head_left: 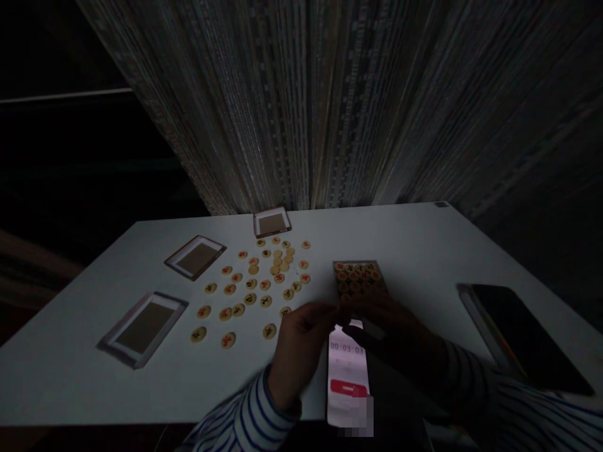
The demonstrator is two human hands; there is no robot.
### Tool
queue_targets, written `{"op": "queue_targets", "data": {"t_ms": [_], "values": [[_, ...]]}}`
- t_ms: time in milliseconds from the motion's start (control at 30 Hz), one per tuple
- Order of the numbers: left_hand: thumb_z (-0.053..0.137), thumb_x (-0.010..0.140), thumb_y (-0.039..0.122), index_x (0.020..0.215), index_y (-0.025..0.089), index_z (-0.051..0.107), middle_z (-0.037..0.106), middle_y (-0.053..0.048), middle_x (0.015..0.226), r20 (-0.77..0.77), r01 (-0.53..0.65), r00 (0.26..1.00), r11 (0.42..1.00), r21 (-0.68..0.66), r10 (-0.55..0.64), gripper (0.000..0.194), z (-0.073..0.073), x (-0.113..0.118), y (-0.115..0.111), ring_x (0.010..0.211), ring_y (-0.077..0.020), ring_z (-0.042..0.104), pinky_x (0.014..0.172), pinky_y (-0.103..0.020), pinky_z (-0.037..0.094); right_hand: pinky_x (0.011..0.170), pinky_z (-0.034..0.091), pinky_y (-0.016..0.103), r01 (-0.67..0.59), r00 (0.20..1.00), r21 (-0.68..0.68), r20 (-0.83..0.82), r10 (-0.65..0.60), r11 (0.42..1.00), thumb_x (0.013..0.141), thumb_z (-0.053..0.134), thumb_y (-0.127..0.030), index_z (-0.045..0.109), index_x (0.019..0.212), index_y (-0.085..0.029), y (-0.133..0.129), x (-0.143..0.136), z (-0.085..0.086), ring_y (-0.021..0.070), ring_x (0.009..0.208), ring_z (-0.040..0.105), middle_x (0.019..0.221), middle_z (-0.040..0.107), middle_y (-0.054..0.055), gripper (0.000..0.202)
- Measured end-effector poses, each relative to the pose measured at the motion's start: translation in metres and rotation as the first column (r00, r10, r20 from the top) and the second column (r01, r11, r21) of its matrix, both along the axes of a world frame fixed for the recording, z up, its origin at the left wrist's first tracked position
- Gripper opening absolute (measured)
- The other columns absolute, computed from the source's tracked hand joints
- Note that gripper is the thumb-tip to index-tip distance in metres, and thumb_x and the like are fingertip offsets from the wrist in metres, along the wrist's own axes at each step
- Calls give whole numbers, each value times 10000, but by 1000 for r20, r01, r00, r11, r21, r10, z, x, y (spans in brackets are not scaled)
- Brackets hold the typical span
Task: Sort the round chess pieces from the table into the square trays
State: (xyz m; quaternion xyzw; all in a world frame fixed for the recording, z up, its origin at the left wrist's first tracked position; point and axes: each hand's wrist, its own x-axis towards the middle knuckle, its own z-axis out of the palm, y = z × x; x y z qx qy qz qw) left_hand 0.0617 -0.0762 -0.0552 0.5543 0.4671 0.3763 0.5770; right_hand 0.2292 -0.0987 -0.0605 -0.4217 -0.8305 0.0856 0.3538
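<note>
One lit phone lies lengthwise away from me at the near edge of the table. Above it, left hand and right hand come together, fingers bent; gap and hold I cannot tell. Just beyond, the disc tray sits squarely, near end hidden, long axis unconfirmed; loose discs spread left, tabletop extends right.

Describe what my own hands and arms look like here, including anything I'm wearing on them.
Your bare left hand and bare right hand show no gloves. Both arms wear long, pale fabric sleeves with narrow dark-blue stripes, ending near the wrists. The right side is in deep shadow, so small details such as rings can't be made out there.
</note>
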Motion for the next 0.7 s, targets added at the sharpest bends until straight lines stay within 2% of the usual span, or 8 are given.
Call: {"op": "queue_targets", "data": {"t_ms": [233,333,367,467,567,700], "values": [[577,751,330,790,176,696,713,-46,765,-91,27,996,999,40,-23,199,-12,30,15,711,-176,654,620,-256,506,653,501,312,82,989,-38,125,-77,996,842,477,-226,586,943,-192,13,25,0,151,754,616,835,670,58,152],[539,778,332,851,174,686,712,-57,837,-132,-1,991,997,74,11,228,-20,35,25,772,-188,653,651,-278,516,584,489,274,137,972,-149,210,-104,979,825,491,-259,612,887,-200,35,41,0,138,672,609,770,668,37,148],[534,781,331,871,172,680,709,-61,862,-143,-20,989,996,87,32,234,-24,35,29,794,-190,651,662,-284,517,593,492,275,165,965,-195,233,-118,967,805,516,-266,613,917,-204,44,46,-2,141,688,611,787,668,36,161],[531,783,323,901,175,667,703,-60,888,-158,-62,984,993,103,78,233,-34,34,36,809,-187,647,672,-286,520,691,500,343,235,941,-173,287,-179,956,741,568,-250,633,948,-187,75,62,-13,191,806,604,895,661,89,227],[527,786,329,881,190,666,704,-47,855,-179,-65,981,993,96,81,218,-43,32,40,775,-172,646,648,-267,515,741,488,354,270,909,-211,379,-175,939,792,506,-274,650,937,-179,98,71,-26,197,836,593,916,656,97,226],[518,792,341,882,195,663,701,-42,851,-214,-70,973,993,92,88,225,-49,31,44,769,-168,641,638,-259,507,768,470,338,293,869,-237,470,-155,926,839,434,-257,636,999,-145,109,70,-34,197,860,588,944,653,113,281]]}}
